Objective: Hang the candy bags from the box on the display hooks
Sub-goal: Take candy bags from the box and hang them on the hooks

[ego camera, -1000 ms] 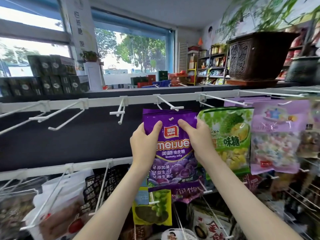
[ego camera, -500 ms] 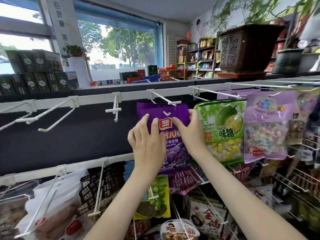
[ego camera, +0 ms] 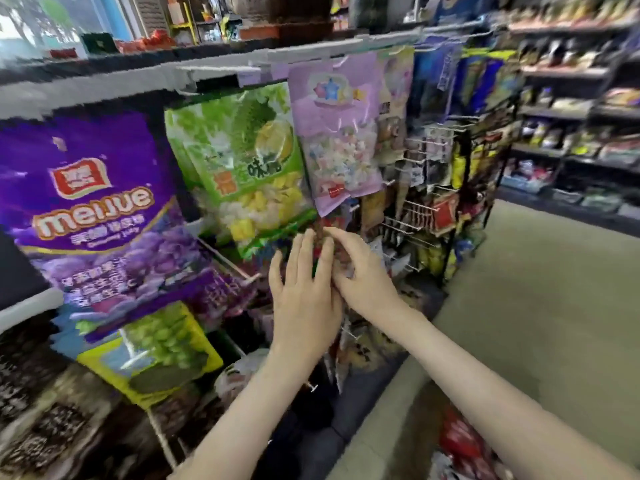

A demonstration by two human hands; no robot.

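The purple meijue gummy bag (ego camera: 100, 206) hangs from the top rail at the left, and neither hand touches it. Beside it hang a green durian candy bag (ego camera: 242, 161) and a lilac candy bag (ego camera: 339, 133). My left hand (ego camera: 304, 292) and my right hand (ego camera: 363, 275) are close together below these two bags, fingers fairly straight, in front of a dark red packet (ego camera: 320, 237) on the lower row. The frame is blurred, and I see nothing held in either hand. Red packets (ego camera: 460, 441) lie low at the right, between my forearms.
More snack bags fill the lower hooks, among them a yellow-green grape bag (ego camera: 156, 348). A wire rack (ego camera: 433, 202) with small packets stands at the end of the display. Beige floor (ego camera: 554, 289) and dark store shelves (ego camera: 571, 109) lie to the right.
Both hands have let go of the purple bag, which now hangs on its hook. They dropped down and to the right. My view has swung right and down.
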